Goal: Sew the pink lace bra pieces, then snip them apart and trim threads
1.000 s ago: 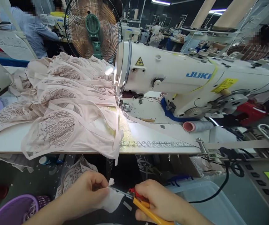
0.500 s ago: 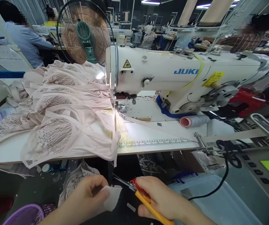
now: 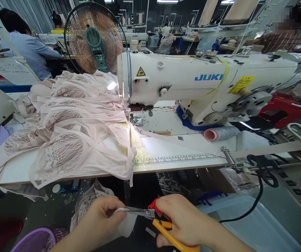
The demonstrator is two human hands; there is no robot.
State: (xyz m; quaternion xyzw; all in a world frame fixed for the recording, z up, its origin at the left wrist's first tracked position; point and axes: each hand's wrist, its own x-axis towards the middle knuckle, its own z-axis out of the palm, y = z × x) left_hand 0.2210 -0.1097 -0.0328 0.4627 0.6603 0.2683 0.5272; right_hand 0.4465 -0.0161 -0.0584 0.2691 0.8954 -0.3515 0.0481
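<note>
Below the table's front edge, my left hand [image 3: 101, 218] is closed on a thin white piece of fabric [image 3: 128, 224], pinched between thumb and fingers. My right hand [image 3: 179, 220] grips a pair of scissors [image 3: 163, 232] with orange and red handles. Their blades point left and lie against the top edge of the white piece, close to my left fingertips. Pale pink lace bras [image 3: 61, 154] lie heaped on the table to the left, with one strap end hanging over the edge. Behind my left hand hangs more lace fabric [image 3: 86, 201].
A white JUKI sewing machine [image 3: 179, 78] stands on the table [image 3: 163, 167], which has a measuring tape [image 3: 176, 158] along its front. A thread cone [image 3: 222, 133] lies at right. Below are a purple basket [image 3: 35, 239] and a pale blue bin [image 3: 242, 217]. A fan [image 3: 95, 36] and co-workers are behind.
The scissors' blades have moved down and left, from just above the white piece to its top edge. My view has shifted slightly.
</note>
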